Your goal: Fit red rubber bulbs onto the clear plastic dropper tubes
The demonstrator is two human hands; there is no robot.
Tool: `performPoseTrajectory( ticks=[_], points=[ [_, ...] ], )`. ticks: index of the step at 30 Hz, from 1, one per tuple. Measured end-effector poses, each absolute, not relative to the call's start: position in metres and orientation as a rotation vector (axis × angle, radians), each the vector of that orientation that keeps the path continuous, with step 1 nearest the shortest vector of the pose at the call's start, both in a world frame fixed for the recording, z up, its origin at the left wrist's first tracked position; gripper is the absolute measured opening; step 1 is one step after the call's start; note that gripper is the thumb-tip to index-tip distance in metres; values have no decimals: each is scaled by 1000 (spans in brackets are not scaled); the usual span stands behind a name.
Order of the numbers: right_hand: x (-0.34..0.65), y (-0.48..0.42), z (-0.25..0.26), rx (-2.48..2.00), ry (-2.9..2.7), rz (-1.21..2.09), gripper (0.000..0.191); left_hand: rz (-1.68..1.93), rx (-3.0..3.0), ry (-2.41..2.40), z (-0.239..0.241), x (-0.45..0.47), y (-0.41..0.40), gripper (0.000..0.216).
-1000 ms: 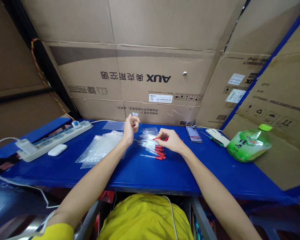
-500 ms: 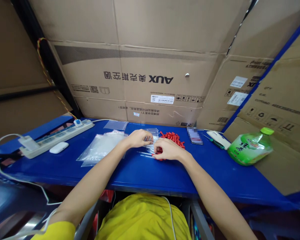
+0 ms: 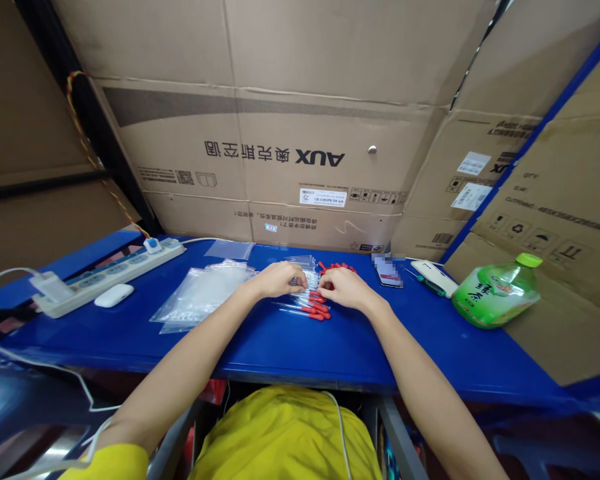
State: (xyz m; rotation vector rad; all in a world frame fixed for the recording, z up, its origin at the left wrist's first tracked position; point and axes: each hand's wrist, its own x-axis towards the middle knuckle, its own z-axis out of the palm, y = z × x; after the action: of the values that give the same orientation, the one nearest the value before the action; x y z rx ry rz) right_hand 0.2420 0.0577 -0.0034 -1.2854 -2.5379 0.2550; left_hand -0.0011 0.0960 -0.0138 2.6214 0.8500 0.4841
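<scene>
Red-bulbed droppers (image 3: 316, 316) on the blue tabletop (image 3: 280, 347), bulbs (image 3: 321, 308) aligned rightward, presumably for easy reach. Left hand (image 3: 281, 278) curled over clear tubes (image 3: 304, 261), right hand (image 3: 347, 287) bent near bulbs; cannot tell whether gripping any.

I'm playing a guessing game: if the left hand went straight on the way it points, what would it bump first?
The left hand would probably meet the clear tubes first. It looks right at them, maybe touching; the depth is hard to tell.
</scene>
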Motion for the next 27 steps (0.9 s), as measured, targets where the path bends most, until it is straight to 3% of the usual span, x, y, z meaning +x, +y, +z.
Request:
performPoseTrajectory(
  ticks=[7,16,21,27],
  points=[
    [252,46,10,-1461,-2586,403,2,557,2544,833,-14,-1,95,11],
    [250,42,10,-1587,-2589,372,9,589,2447,806,-12,1,92,9],
    [262,47,17,-1481,-2508,462,9,585,2470,765,-8,1,89,17],
    [269,46,25,-1180,-2249,725,5,542,2413,795,-5,3,86,9]
  ],
)
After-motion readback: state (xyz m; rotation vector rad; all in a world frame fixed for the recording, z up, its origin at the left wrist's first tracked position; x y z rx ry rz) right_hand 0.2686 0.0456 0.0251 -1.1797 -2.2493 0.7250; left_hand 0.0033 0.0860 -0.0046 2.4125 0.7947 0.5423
